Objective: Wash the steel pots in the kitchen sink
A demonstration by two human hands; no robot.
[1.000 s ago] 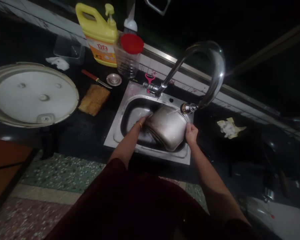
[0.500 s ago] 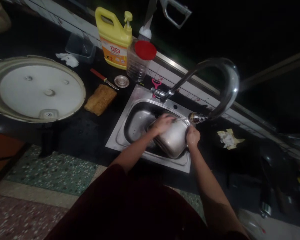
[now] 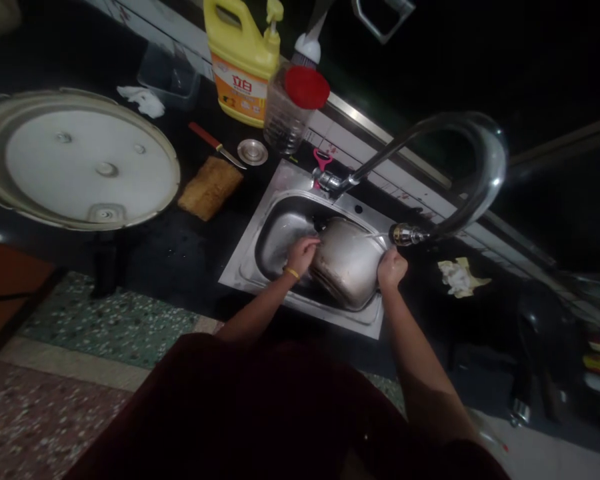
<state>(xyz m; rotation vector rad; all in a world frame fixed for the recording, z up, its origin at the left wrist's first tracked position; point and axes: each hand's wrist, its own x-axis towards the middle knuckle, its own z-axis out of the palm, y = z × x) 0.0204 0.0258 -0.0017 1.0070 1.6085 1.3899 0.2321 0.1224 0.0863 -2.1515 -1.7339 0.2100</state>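
Note:
A steel pot (image 3: 349, 262) lies tipped on its side in the small steel sink (image 3: 253, 230), its bottom facing me. My left hand (image 3: 301, 254) presses against the pot's left side with curled fingers; whether it holds a scrubber is hidden. My right hand (image 3: 392, 267) is closed on the pot's right rim. The curved tap (image 3: 445, 173) ends just above the pot, with a thin stream reaching it.
On the dark counter left of the sink lie a brown sponge (image 3: 211, 187), a red-handled knife (image 3: 216, 144), a sink strainer (image 3: 253, 151) and a big round metal lid (image 3: 80, 160). A yellow detergent jug (image 3: 240, 60) and a red-capped jar (image 3: 294, 110) stand behind. Crumpled paper (image 3: 460, 277) lies right.
My left hand slid across the pot's top and back down to its left side. My right hand stayed on the right rim. The camera drifted, shifting the scene down.

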